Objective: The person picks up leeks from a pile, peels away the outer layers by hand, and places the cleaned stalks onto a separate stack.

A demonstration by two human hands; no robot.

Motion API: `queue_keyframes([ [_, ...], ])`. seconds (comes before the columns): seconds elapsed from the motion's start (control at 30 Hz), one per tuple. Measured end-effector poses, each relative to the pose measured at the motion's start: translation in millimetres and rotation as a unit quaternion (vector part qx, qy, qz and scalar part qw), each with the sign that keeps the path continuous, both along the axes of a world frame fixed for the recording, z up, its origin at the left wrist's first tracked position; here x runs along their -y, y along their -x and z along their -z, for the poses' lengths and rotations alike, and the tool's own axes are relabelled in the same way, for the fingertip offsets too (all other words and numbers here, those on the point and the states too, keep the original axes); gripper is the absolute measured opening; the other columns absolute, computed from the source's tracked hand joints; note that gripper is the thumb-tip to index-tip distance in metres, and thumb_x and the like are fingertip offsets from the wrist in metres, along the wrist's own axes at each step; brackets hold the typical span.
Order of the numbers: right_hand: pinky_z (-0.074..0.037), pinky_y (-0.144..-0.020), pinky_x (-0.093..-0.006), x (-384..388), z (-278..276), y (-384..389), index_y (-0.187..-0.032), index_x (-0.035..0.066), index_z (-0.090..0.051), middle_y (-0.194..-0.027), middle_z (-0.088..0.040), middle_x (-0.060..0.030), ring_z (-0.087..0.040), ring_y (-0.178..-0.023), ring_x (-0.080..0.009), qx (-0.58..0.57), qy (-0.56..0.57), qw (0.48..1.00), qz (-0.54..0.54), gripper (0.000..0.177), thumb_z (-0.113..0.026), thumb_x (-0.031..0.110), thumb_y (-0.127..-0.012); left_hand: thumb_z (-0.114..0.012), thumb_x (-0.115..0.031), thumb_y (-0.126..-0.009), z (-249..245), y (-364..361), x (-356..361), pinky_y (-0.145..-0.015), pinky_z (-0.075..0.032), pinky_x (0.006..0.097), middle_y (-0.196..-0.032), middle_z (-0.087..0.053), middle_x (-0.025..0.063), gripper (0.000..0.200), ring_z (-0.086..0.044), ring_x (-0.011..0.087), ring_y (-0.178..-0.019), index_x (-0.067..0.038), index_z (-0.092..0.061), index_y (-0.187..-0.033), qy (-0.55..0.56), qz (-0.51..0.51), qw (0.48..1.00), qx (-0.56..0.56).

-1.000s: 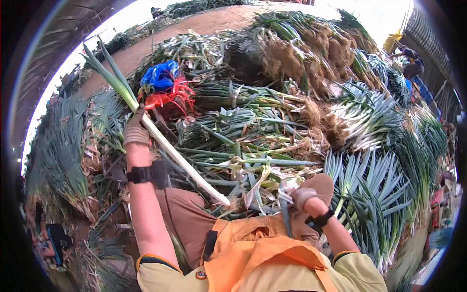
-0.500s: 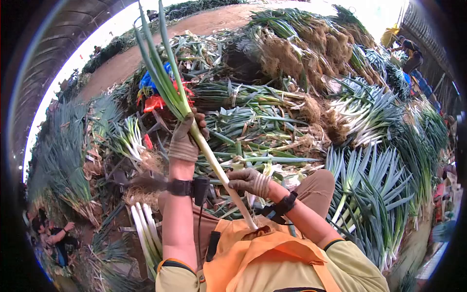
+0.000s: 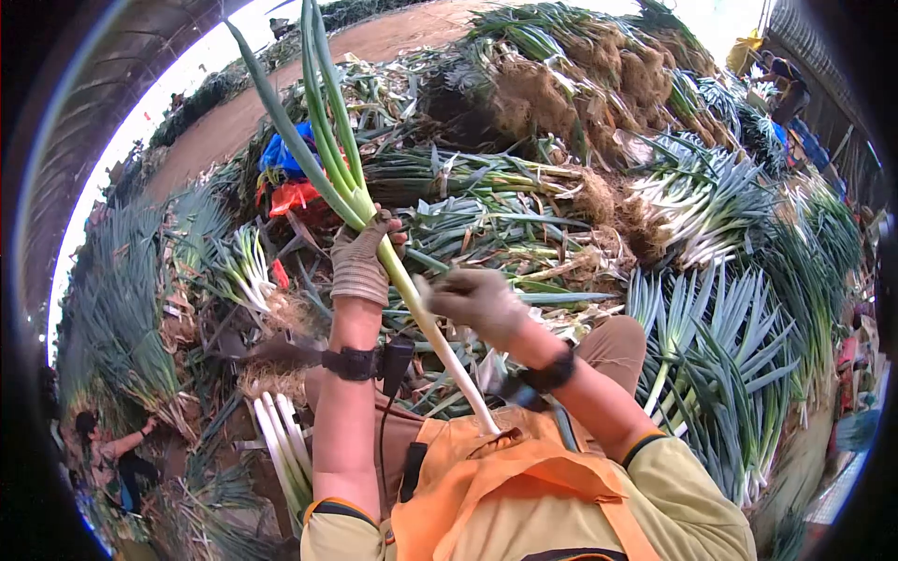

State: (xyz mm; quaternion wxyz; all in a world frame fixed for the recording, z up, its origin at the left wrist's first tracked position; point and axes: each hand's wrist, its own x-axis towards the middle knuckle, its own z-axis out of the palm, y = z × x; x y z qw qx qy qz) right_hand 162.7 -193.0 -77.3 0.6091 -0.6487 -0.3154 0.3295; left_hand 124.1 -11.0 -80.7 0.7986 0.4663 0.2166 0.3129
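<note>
fingers (image 3: 397, 234) of my left hand (image 3: 358, 262) are wrapped around the leek (image 3: 359, 199) just below where its leaves part; in the head view, the only one i have, its white foot ends at the orange apron (image 3: 510, 475), apparently propped there, and its leaves slant away beyond the apron. my right hand (image 3: 482, 304) is blurred, its fingers curled, right beside the shaft, between the left hand and the apron; i cannot tell whether it pinches anything. half a second ago that hand was lower, nearer the apron; now it is up closer to the left one, whose hold stays about the same. i take this to mean the left steadies the leek while the right works along the shaft. the shaft is smooth, round and pale, greening into long tapering blades. the gloves (image 3: 359, 286) look knitted and dirt-stained, the apron creased cloth. pale stalks (image 3: 283, 438) lie left of the apron; far past it, heaped leeks (image 3: 561, 42) carry shaggy brown roots (image 3: 528, 95).
</note>
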Motion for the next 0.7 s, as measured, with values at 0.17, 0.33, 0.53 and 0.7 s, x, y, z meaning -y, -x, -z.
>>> queue_keyframes([
  [0.17,-0.042,-0.055,-0.0254,142,60,-77,-0.094,0.003,-0.05,-0.064,-0.044,-0.0016,-0.045,-0.057,-0.0122,-0.14,-0.337,0.921,0.135,0.013,-0.052,0.009,-0.082,-0.065,-0.011,-0.075,12,8,-12,-0.046,-0.046,0.0261,-0.071,-0.06,0.0072,0.021,-0.057,0.0172,-0.054,-0.009,-0.053,-0.092,0.01,-0.009,1.0,0.0],
  [0.33,-0.048,-0.065,-0.0213,121,79,-76,-0.102,-0.002,-0.056,-0.089,-0.061,-0.0064,-0.057,-0.078,-0.01,0.165,0.061,0.969,0.175,0.026,-0.06,0.009,-0.079,-0.068,-0.011,-0.072,13,2,-9,-0.046,-0.046,0.0256,-0.069,-0.059,0.0061,0.025,-0.057,0.0147,-0.054,-0.008,-0.053,-0.091,-0.018,-0.045,0.998,-0.04],
  [0.53,-0.046,-0.067,-0.0232,-7,51,-8,-0.104,0.0,-0.056,-0.088,-0.062,-0.0065,-0.054,-0.073,-0.0086,0.007,0.0,1.0,0.01,0.039,-0.069,0.014,-0.07,-0.066,-0.007,-0.072,2,3,10,-0.047,-0.044,0.0229,-0.071,-0.061,0.0079,0.023,-0.057,0.0136,-0.053,-0.003,-0.053,-0.09,-0.126,-0.051,0.989,-0.057],
  [0.7,-0.047,-0.059,-0.0335,-27,44,14,-0.079,0.008,-0.065,-0.066,-0.06,-0.0119,-0.059,-0.06,-0.0234,0.311,0.188,0.931,0.017,0.024,-0.061,0.03,-0.071,-0.067,-0.009,-0.072,-2,1,16,-0.047,-0.043,0.0231,-0.069,-0.057,0.0036,0.024,-0.053,0.0107,-0.051,-0.001,-0.054,-0.091,-0.225,-0.119,0.959,-0.127],
])
